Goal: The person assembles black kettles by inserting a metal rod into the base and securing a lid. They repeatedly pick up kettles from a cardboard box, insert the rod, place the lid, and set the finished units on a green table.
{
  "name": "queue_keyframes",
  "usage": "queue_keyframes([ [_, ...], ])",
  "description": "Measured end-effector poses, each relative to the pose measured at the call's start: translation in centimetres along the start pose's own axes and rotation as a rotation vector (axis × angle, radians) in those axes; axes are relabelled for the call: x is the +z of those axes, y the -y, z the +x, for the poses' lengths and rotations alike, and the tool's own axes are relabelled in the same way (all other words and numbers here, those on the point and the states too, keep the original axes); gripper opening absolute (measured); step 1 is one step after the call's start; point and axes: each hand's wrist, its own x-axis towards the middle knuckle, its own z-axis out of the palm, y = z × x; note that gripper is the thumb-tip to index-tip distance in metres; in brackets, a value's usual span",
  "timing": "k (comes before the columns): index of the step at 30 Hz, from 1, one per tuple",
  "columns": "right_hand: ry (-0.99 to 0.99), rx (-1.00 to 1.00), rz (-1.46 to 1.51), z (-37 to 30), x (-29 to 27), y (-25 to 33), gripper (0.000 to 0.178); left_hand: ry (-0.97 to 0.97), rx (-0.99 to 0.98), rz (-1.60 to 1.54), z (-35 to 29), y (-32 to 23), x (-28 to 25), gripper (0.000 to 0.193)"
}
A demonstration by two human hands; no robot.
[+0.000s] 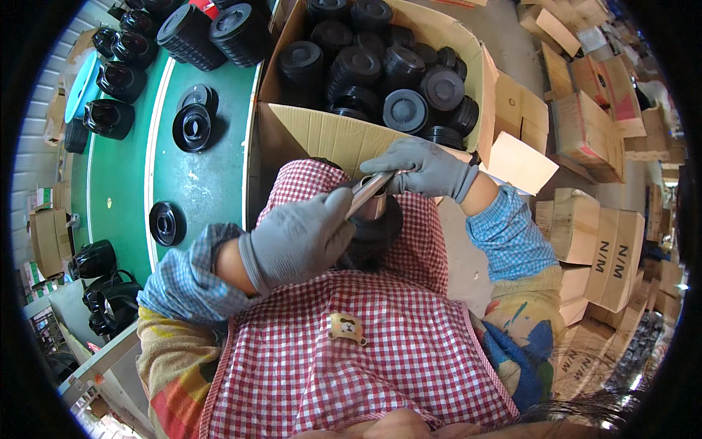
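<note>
Both of my hands wear grey gloves and meet over my lap. My left hand (296, 240) is closed around one end of a silver metal bar (367, 193). At the bar's far end, my right hand (424, 168) has its fingers curled on it. Under the bar, a shiny metal cylinder (374, 208) stands up from a dark round part (380, 233) between my knees. The left hand covers some of that dark part, so its full shape is hidden.
A cardboard box (322, 130) of black round plastic parts (406, 111) stands ahead. On the green table (197, 212) at left are loose black discs (167, 223), stacks of discs (241, 36) and black housings (108, 119). Cardboard cartons (585, 135) are piled at right.
</note>
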Motion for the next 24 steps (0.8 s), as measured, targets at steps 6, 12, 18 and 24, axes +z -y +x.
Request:
queue_keyframes([
  [6, -0.006, -0.108, 0.079, 0.6, 0.8, -0.1, 0.051, 0.014, -0.013, 0.091, -1.5, -1.6, 0.3, 0.026],
  [12, 0.021, -0.069, 0.047, 0.1, 0.8, -0.2, 0.049, 0.112, -0.047, 0.028, -0.9, -1.7, -0.9, 0.027],
  [18, 0.239, 0.208, -0.025, -0.1, -0.4, 1.3, 0.040, 0.118, -0.027, -0.001, 0.5, 0.4, -0.7, 0.026],
  [24, 0.413, 0.246, -0.095, 0.8, -1.5, 2.1, 0.039, 0.097, -0.049, 0.472, 2.0, -0.6, -0.8, 0.033],
])
